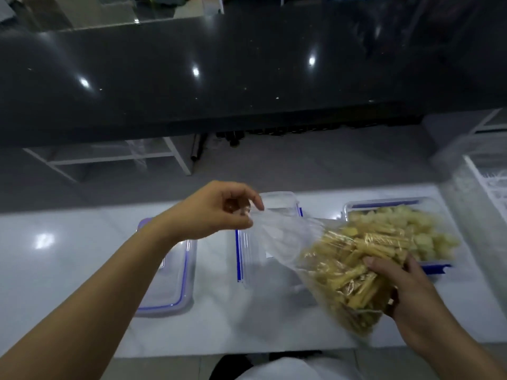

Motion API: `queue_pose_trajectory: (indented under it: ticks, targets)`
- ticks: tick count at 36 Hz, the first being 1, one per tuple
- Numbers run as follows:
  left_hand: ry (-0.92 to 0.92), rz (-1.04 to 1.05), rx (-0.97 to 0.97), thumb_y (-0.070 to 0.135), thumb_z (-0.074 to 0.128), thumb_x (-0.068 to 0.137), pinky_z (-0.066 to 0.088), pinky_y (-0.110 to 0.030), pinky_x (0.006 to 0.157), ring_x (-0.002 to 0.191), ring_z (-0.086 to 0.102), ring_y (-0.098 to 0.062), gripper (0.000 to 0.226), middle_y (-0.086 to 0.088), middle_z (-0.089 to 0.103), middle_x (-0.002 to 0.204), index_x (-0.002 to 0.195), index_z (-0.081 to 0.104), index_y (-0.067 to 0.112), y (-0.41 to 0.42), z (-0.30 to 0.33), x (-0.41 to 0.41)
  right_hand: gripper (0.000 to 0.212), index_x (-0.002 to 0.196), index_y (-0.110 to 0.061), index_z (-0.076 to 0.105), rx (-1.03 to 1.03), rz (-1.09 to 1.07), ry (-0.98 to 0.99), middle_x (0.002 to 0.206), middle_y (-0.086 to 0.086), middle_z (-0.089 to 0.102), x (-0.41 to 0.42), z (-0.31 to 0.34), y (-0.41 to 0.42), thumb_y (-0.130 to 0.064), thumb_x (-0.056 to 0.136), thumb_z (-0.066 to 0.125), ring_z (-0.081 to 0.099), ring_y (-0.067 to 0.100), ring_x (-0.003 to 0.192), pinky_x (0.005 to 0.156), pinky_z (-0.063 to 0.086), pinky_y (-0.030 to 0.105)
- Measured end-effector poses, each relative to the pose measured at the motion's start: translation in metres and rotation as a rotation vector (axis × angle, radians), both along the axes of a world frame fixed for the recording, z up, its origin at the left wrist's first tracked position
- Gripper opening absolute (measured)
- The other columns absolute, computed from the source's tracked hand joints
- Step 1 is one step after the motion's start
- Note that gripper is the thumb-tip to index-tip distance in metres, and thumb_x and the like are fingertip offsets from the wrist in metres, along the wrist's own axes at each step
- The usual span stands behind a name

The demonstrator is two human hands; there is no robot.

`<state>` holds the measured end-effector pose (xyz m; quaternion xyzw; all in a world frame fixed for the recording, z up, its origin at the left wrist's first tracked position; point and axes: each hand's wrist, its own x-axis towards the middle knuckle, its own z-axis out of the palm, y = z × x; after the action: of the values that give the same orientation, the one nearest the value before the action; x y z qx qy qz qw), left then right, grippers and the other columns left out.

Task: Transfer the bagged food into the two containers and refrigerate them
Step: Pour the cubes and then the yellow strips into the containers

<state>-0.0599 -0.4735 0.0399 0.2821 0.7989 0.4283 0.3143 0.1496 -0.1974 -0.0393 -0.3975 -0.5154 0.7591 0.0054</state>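
1. A lid (pixel 167 281) lies left of the empty tub (pixel 277 212).
2. Left hand (pixel 216 209) pinches the bag (pixel 337 272) mouth above that tub.
3. Right hand (pixel 397 286) grips the bag's full bottom.
4. Right of the empty tub, the full tub (pixel 397 229) sits unlidded — second filling, lidding and chilling remain.

Dim, bluish light; ceiling-lamp glare on the dark counter (pixel 192 78); edges bowed; slight blur throughout.

two bare forearms, no sleeves, white garment (pixel 288 368) below
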Motion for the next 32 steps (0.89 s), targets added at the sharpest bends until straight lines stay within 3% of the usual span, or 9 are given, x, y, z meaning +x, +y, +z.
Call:
queue_pose_trajectory:
  ticks: [4, 7, 11, 17, 22, 28, 32]
  targets:
    - [0.208, -0.061, -0.121, 0.010, 0.075, 0.089, 0.057, -0.036, 0.084, 0.081, 0.063, -0.015, 0.033, 0.007, 0.064, 0.087, 0.100, 0.071, 0.040, -0.001, -0.024, -0.005, 0.061, 0.102, -0.047, 0.070, 0.070, 0.029, -0.020, 0.106, -0.007, 0.076, -0.001, 0.006, 0.002, -0.040, 0.044, 0.086, 0.069, 0.028, 0.104, 0.089, 0.055, 0.054]
    - [0.247, 0.023, -0.067, 0.010, 0.076, 0.088, 0.057, -0.027, 0.084, 0.084, 0.064, -0.009, 0.040, 0.015, 0.063, 0.088, 0.104, 0.067, 0.045, 0.001, -0.038, -0.003, 0.064, 0.113, -0.042, 0.068, 0.088, 0.032, -0.022, 0.107, -0.004, 0.077, -0.004, 0.012, 0.001, -0.038, 0.051, 0.083, 0.068, 0.029, 0.106, 0.094, 0.051, 0.055]
    - [0.256, 0.121, 0.072, 0.010, 0.076, 0.088, 0.052, -0.014, 0.078, 0.086, 0.065, -0.007, 0.041, 0.022, 0.063, 0.090, 0.101, 0.067, 0.047, -0.002, -0.048, 0.001, 0.069, 0.117, -0.038, 0.067, 0.134, 0.005, -0.029, 0.109, -0.002, 0.076, -0.008, 0.021, 0.001, -0.039, 0.051, 0.084, 0.070, 0.028, 0.105, 0.090, 0.053, 0.052]
    - [0.257, 0.110, 0.088, 0.006, 0.073, 0.090, 0.055, -0.024, 0.083, 0.087, 0.064, -0.009, 0.029, 0.010, 0.067, 0.094, 0.098, 0.070, 0.034, -0.001, -0.061, 0.011, 0.058, 0.121, -0.033, 0.064, 0.135, -0.006, -0.085, 0.109, 0.004, 0.076, -0.013, 0.022, -0.002, -0.028, 0.065, 0.080, 0.069, 0.034, 0.105, 0.088, 0.052, 0.050]
    - [0.263, 0.229, 0.212, 0.008, 0.073, 0.090, 0.052, -0.011, 0.080, 0.089, 0.066, -0.006, 0.037, 0.015, 0.067, 0.096, 0.093, 0.066, 0.043, -0.006, -0.062, 0.012, 0.041, 0.101, -0.036, 0.070, 0.177, 0.004, -0.055, 0.105, 0.005, 0.077, -0.016, 0.031, 0.000, -0.031, 0.062, 0.081, 0.075, 0.027, 0.089, 0.075, 0.054, 0.042]
    - [0.163, 0.217, 0.218, 0.004, 0.073, 0.089, 0.054, -0.017, 0.081, 0.087, 0.066, -0.009, 0.031, 0.004, 0.068, 0.098, 0.092, 0.070, 0.035, -0.008, -0.071, 0.015, 0.032, 0.113, -0.021, 0.064, 0.186, -0.006, -0.146, 0.097, 0.010, 0.078, -0.027, 0.026, -0.004, -0.014, 0.083, 0.074, 0.075, 0.028, 0.079, 0.070, 0.055, 0.039]
    - [0.160, 0.255, 0.265, 0.004, 0.073, 0.089, 0.055, -0.016, 0.080, 0.089, 0.066, -0.009, 0.033, 0.008, 0.069, 0.099, 0.092, 0.070, 0.037, -0.014, -0.073, 0.014, 0.049, 0.114, -0.024, 0.065, 0.207, -0.007, -0.117, 0.101, 0.008, 0.078, -0.031, 0.034, -0.005, -0.020, 0.068, 0.081, 0.076, 0.029, 0.083, 0.065, 0.058, 0.037]
